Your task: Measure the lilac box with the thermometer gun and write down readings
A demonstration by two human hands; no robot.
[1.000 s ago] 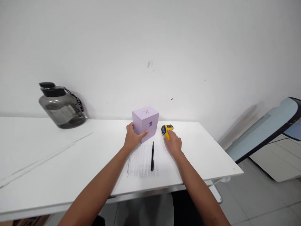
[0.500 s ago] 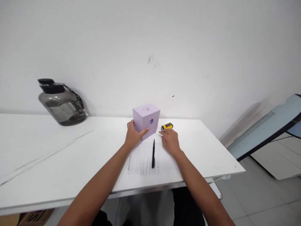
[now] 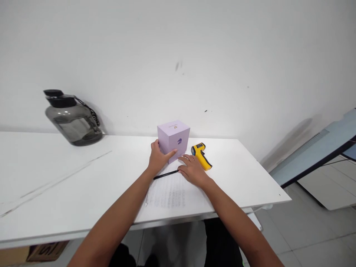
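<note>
My left hand [image 3: 158, 159] grips the left side of a lilac box [image 3: 178, 142], its thumb across the front face and its fingers around the far side. The box stands upright on the white table and carries a dark purple emblem. Close to the box's lower right corner, my right hand [image 3: 193, 170] lies low with its fingers apart. A black pen [image 3: 166, 175] lies on a printed sheet of paper [image 3: 167, 194], one end touching or nearly touching the right thumb. Just beyond the right hand rests a yellow and black infrared thermometer [image 3: 202, 157].
A large grey, see-through water bottle [image 3: 75, 122] with a black cap stands far left against the wall. The table [image 3: 69, 200] ends on the right, and a pale blue, dark-edged panel [image 3: 314, 152] leans beyond it. A cardboard box [image 3: 47, 251] shows below.
My right hand has moved left, away from the thermometer and toward the box. The pen has turned from pointing away to lying crosswise. My left hand stays on the box.
</note>
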